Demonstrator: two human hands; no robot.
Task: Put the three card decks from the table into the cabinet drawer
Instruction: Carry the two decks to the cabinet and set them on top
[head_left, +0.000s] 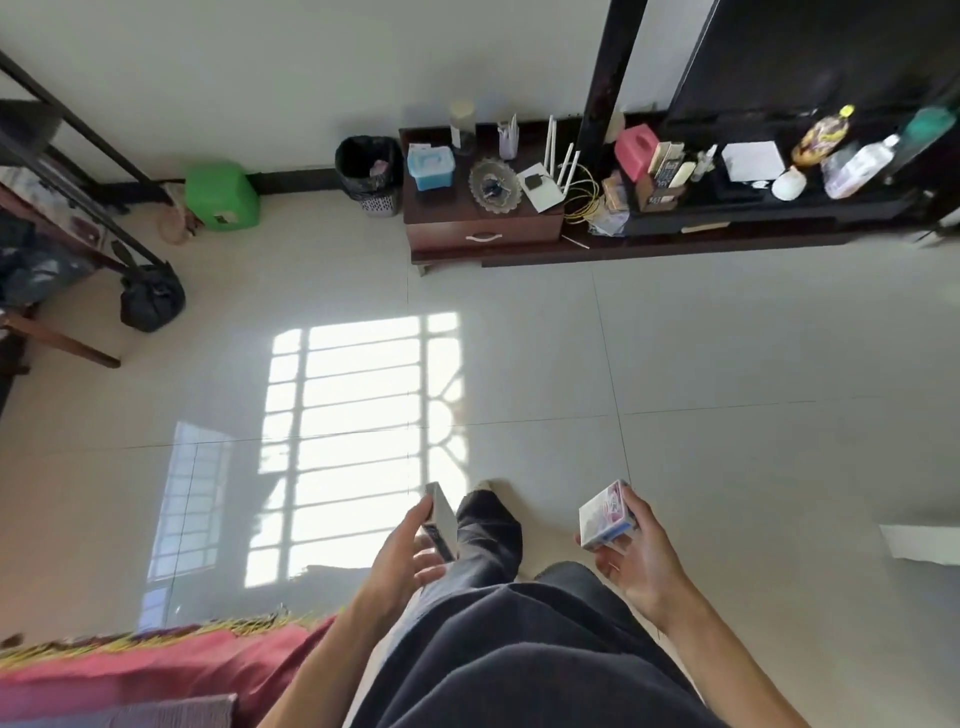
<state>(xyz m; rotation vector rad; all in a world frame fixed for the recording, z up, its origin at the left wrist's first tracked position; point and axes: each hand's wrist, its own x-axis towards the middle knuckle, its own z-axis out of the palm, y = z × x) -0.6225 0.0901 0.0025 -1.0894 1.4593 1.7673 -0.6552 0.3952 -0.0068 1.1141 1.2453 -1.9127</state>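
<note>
My left hand (402, 556) grips a card deck (440, 519) held on edge, its white face turned right. My right hand (636, 558) holds a stack of card decks (607, 514), the top one white with a pink and blue picture; I cannot tell how many are in the stack. Both hands hang low over the tiled floor, in front of my dark trousers. Across the room stands the dark brown cabinet (431, 213). Its drawer (484, 229) with a white curved handle is closed.
The cabinet top carries a blue box (430, 167), a glass dish (493, 184) and a white router (543, 184). A black bin (370, 174) and green stool (222, 195) stand left of it, a black bag (151, 297) further left. A red cloth (156, 670) lies at bottom left.
</note>
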